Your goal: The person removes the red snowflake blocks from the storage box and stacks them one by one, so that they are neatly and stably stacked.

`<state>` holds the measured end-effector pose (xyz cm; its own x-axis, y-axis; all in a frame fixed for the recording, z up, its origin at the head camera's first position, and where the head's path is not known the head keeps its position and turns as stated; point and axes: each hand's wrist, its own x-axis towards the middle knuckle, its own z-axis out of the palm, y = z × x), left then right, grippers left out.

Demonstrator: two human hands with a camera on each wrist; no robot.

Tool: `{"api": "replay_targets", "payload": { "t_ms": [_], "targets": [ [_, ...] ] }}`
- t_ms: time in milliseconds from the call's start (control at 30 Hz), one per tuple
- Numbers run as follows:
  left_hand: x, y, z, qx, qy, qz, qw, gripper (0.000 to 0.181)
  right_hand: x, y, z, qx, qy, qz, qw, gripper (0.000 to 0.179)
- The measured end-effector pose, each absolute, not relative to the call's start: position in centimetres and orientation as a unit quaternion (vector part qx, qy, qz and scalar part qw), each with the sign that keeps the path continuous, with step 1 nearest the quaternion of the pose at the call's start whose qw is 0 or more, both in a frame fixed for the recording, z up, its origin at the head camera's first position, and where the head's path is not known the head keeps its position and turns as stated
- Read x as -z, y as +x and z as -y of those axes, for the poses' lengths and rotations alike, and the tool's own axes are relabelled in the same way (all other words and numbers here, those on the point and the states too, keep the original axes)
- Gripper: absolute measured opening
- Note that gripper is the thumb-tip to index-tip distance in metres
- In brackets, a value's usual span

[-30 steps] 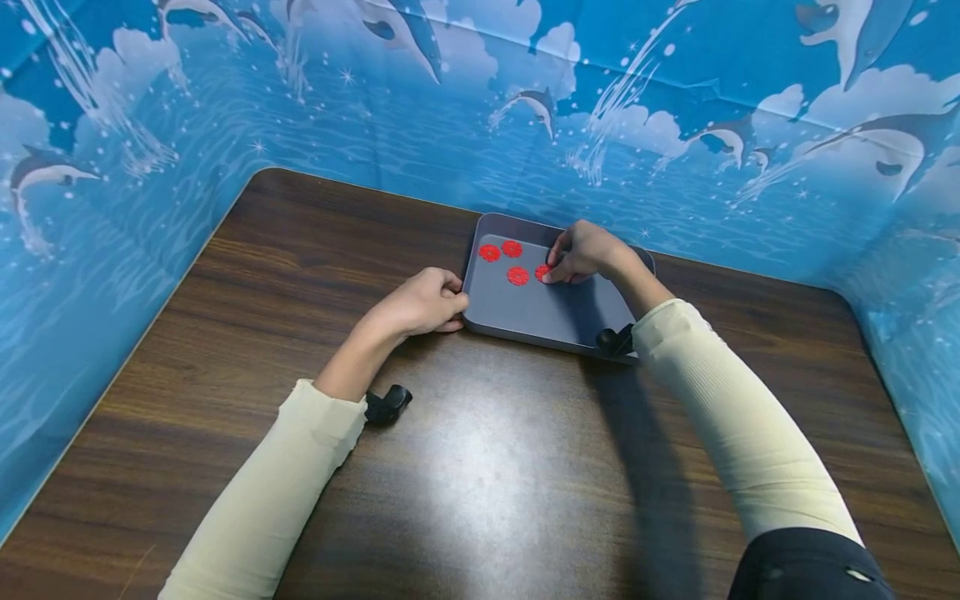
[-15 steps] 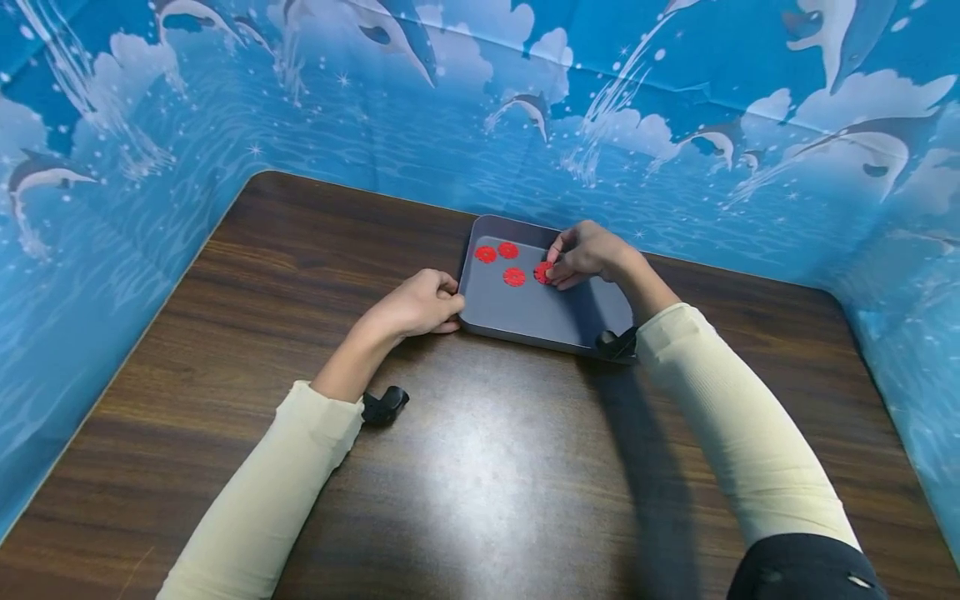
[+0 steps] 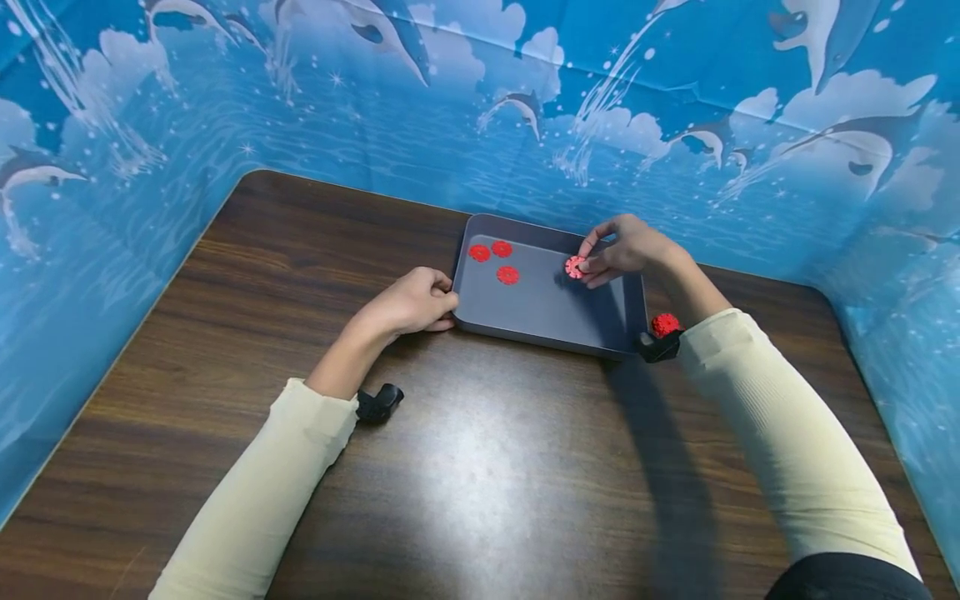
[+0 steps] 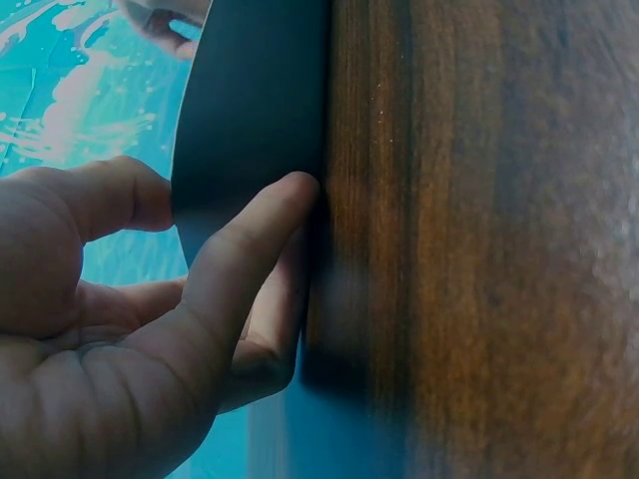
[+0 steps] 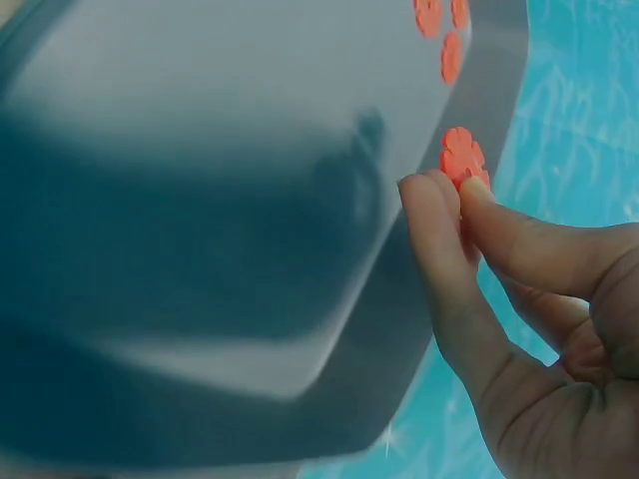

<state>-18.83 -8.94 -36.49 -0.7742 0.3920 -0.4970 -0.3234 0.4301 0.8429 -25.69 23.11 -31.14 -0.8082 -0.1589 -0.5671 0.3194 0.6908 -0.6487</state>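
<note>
A grey rectangular tray [image 3: 540, 308] lies on the wooden table, and its wall [image 4: 250, 120] fills the top of the left wrist view. At its left front corner my left hand [image 3: 420, 302] holds the rim and wall between thumb and fingers. Above the tray's right half, my right hand [image 3: 630, 250] pinches a red notched plastic disc [image 3: 575, 267], flower-shaped, between thumb and fingertips; the disc [image 5: 461, 155] appears tilted in the right wrist view. Three similar red discs [image 3: 507, 275] lie flat and apart in the tray's left part.
More red discs [image 3: 665, 325] sit in a cluster outside the tray's right wall, partly hidden by the black wrist camera [image 3: 660, 346]. A blue dolphin-printed cloth [image 3: 375, 108] stands behind the table [image 3: 480, 467], close to the tray's back edge.
My right hand has lifted the red disc off the tray floor and moved right with it. The cluster of discs beyond the tray has come into view. My left hand stays at the corner.
</note>
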Motion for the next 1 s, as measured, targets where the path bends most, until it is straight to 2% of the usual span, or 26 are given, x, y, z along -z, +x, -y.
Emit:
{"api": "replay_targets", "payload": {
  "t_ms": [533,1000],
  "targets": [
    [36.4,-18.9,9.0,-0.530,0.037,-0.775,0.342,0.060,29.8,-23.1,-31.0,0.326,0.021,-0.894,0.306,0.024],
    [36.4,-18.9,8.9,-0.534,0.033,-0.774,0.338,0.059,32.3,-20.9,-37.4,0.392,0.109,-0.848,0.339,0.028]
  ]
}}
